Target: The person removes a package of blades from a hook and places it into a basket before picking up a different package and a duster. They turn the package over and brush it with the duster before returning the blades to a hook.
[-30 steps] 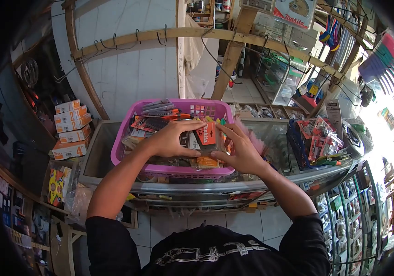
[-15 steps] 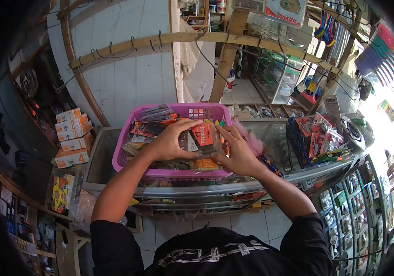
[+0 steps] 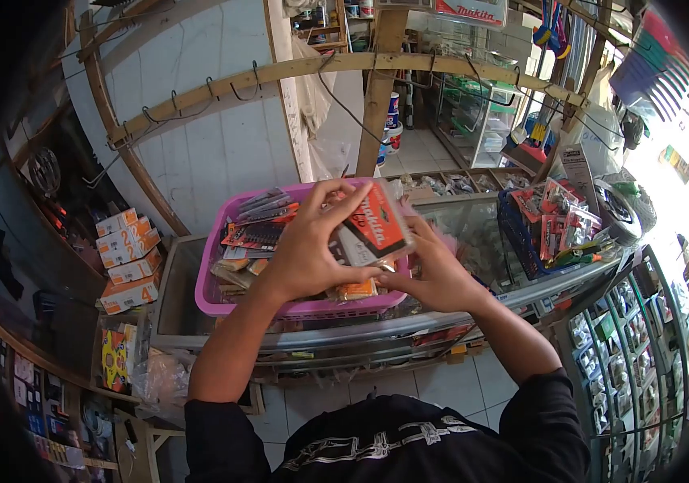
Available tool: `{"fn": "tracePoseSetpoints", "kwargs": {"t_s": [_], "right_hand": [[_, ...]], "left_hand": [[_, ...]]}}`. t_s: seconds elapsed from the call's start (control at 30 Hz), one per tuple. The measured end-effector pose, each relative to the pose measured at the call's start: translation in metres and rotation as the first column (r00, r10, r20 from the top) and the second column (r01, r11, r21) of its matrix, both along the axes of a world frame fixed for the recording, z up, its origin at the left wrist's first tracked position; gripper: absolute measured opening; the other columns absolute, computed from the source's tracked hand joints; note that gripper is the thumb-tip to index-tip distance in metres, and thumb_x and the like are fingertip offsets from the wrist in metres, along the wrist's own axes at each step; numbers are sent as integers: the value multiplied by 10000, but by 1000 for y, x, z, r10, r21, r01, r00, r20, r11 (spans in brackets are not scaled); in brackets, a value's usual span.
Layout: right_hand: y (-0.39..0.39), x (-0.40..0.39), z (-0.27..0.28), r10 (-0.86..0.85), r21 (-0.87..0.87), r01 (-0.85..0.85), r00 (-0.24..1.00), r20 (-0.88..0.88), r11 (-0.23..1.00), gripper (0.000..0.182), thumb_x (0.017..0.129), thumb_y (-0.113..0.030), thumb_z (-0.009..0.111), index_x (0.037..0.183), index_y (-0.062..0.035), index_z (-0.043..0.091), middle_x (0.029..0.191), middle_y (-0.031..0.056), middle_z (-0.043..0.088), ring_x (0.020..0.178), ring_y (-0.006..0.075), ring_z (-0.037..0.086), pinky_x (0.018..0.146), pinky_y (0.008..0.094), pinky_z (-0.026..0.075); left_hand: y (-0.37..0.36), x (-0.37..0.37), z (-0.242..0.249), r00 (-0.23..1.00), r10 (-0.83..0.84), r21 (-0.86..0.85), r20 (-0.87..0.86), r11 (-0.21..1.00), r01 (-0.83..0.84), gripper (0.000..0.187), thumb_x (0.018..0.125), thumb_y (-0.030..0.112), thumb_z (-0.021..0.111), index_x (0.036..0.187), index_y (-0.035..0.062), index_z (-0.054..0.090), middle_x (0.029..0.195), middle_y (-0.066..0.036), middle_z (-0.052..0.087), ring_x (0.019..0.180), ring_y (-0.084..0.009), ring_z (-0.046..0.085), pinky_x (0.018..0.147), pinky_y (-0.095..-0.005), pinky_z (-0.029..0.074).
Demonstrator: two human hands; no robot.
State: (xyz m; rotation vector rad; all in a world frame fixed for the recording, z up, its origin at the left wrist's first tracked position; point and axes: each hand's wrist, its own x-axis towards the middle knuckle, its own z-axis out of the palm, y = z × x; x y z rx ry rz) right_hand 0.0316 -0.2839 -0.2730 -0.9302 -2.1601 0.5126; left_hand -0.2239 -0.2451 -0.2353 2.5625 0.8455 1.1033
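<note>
A flat pack in clear plastic (image 3: pixel 376 221), with a red-orange "Makita" card, is held tilted above the right part of a pink basket (image 3: pixel 206 278). My left hand (image 3: pixel 300 253) grips its left side, thumb below and fingers along the top edge. On the other side, my right hand (image 3: pixel 438 270) holds the right edge, with its fingers partly behind the pack. Beneath and left of the hands, the basket holds several packaged goods, among them dark grey packets (image 3: pixel 265 203) and red-and-black packs (image 3: pixel 252 235).
The basket rests on a glass display counter (image 3: pixel 175 302). To the right stands a blue basket (image 3: pixel 513 241) of red packs. Orange-and-white boxes (image 3: pixel 128 253) are stacked at left. A wooden rail with wire hooks (image 3: pixel 296 68) crosses above the counter.
Both hands have raised the Makita pack slightly up and to the right, and it is now more tilted. The camera view has shifted a little.
</note>
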Motion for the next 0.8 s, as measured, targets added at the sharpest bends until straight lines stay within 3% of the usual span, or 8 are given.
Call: {"fn": "tracePoseSetpoints", "kwargs": {"t_s": [0.1, 0.2, 0.23, 0.33, 0.47, 0.5, 0.6, 0.8], "right_hand": [[-19, 20, -3, -3, -288, -100, 941, -337, 953, 421, 995, -284, 769, 1293, -6, 665, 1367, 172, 608, 1177, 234, 637, 1029, 375, 510], [-36, 48, -12, -72, -428, -187, 851, -519, 884, 312, 1018, -239, 735, 1175, 27, 694, 1134, 115, 718, 1020, 151, 671, 948, 334, 535], [-40, 50, -16, -91, -338, -138, 809, -581, 931, 268, 1041, -209, 701, 1034, 59, 693, 926, 105, 730, 852, 149, 682, 818, 317, 556], [-48, 84, -30, -390, -381, 222, 801, -454, 898, 268, 1062, -205, 678, 944, 35, 684, 899, 111, 728, 724, 148, 668, 704, 296, 551], [-52, 116, -44, -410, -409, 151, 608, -679, 900, 307, 1091, -214, 637, 1248, 47, 681, 1007, 74, 763, 700, 95, 665, 646, 261, 515], [-53, 122, -40, -423, -429, 144, 601, -678, 892, 287, 1100, -200, 616, 1254, 33, 682, 982, 45, 751, 702, 75, 636, 645, 248, 502], [-48, 152, -60, -392, -422, 111, 629, -671, 900, 278, 1104, -182, 608, 1270, 30, 678, 955, 25, 737, 725, 56, 607, 657, 233, 488], [-43, 169, -100, -439, -528, 53, 629, -642, 848, 325, 1123, -240, 601, 1304, 22, 671, 975, 10, 715, 748, 44, 561, 645, 237, 437]], "left_hand": [[-10, 30, 8, 997, -23, -51, 77, 998, 27, 1131, 645, 399, 992, 1612, 86, 497, 1444, -155, 470, 1346, -351, 538, 1157, -451, 462], [-4, 63, 0, 993, -88, -33, 81, 995, 91, 1124, 642, 386, 1001, 1610, 99, 509, 1447, -144, 473, 1321, -328, 559, 1134, -438, 478], [-6, 77, -3, 988, -122, -44, 94, 991, 126, 1139, 646, 385, 1009, 1619, 96, 492, 1443, -143, 462, 1298, -323, 555, 1119, -443, 483], [-16, 121, -12, 983, -133, -62, 124, 988, 142, 1167, 648, 392, 1013, 1634, 96, 465, 1436, -148, 463, 1289, -323, 551, 1104, -446, 487], [-21, 163, -31, 954, -144, -168, 263, 967, 192, 1089, 722, 233, 978, 1649, 102, 423, 1346, -158, 504, 1318, -358, 584, 1101, -447, 496], [-23, 168, -36, 943, -120, -132, 309, 977, 167, 983, 797, 126, 925, 1637, 72, 418, 1303, -149, 542, 1318, -302, 620, 1087, -413, 521], [-25, 177, -71, 855, -96, -530, 509, 749, 399, 867, 876, 73, 865, 1615, 21, 415, 1343, -137, 558, 1288, -218, 641, 1074, -364, 534], [-27, 196, -172, 682, 52, -671, 729, 247, 699, 489, 1016, 54, 707, 1480, 4, 557, 1294, -85, 701, 1176, -143, 666, 1018, -315, 540]]}}
